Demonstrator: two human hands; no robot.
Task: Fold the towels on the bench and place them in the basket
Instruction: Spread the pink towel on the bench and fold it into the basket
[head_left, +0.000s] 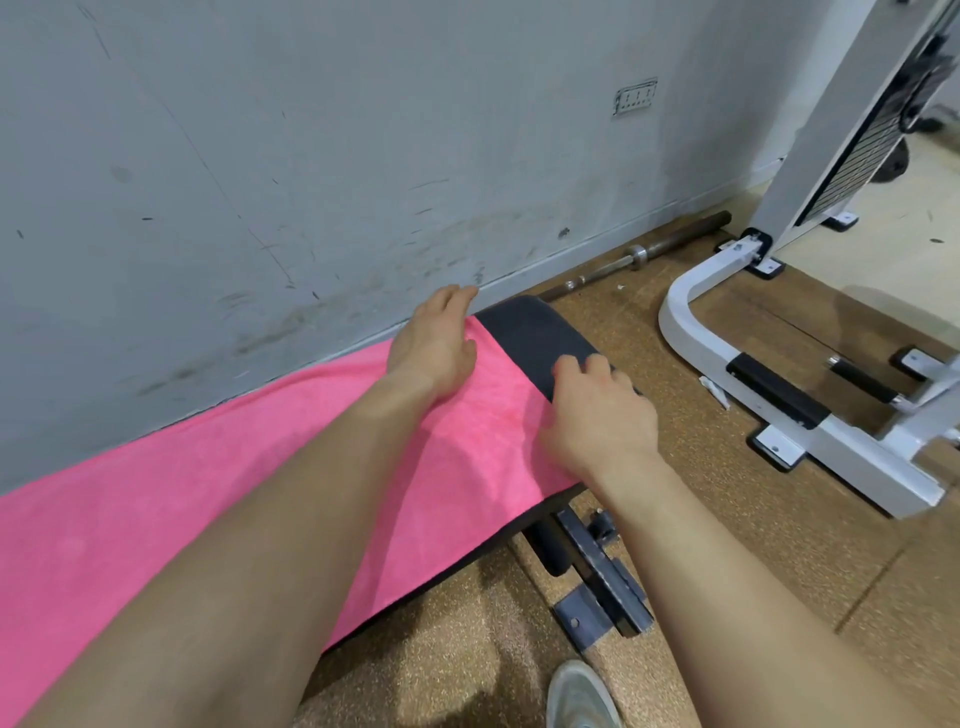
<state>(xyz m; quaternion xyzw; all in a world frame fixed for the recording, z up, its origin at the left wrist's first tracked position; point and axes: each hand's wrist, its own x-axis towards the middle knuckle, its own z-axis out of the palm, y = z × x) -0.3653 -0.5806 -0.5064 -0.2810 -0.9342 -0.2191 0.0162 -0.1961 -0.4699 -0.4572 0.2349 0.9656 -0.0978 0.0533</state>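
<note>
A pink towel (218, 499) lies spread flat along the black padded bench (535, 332), covering all but the bench's right end. My left hand (434, 348) rests on the towel's far right corner by the wall, its fingers stretched out past the far edge. At the near right corner, my right hand (597, 410) has its fingers curled down onto the towel's end edge where it meets the bare pad, and seems to pinch it. No basket is in view.
A grey scuffed wall (311, 156) runs right behind the bench. A barbell bar (649, 254) lies on the floor along the wall. A white gym machine frame (779, 405) stands to the right. The bench's metal foot (597, 582) and my shoe (579, 696) are below.
</note>
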